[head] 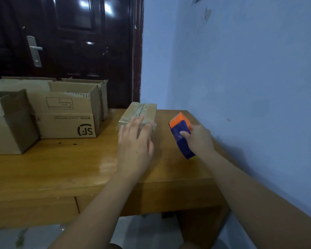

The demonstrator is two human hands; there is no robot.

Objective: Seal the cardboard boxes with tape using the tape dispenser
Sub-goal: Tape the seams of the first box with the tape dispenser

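**Item 1, box** (140,114): centre of frame, closed, clear tape along its top seam and over the near edge. Left hand (135,146) has its fingers straight and flat on the box's near end, pressing the tape down, I judge.

**Item 2, dispenser** (180,133): blue with an orange head, right of centre, grasped by the right hand (198,139), apart from the box. I cannot tell whether it rests on the table.

**Step:** smoothing the last strip.

**Next, I reckon:** set this box aside, draw one of the open boxes (66,112) from the left of frame, and fold its flaps.

**Surface:** glossy wooden table (61,168).

**Room:** dark door (70,42) upper left, blue wall (241,69) right.
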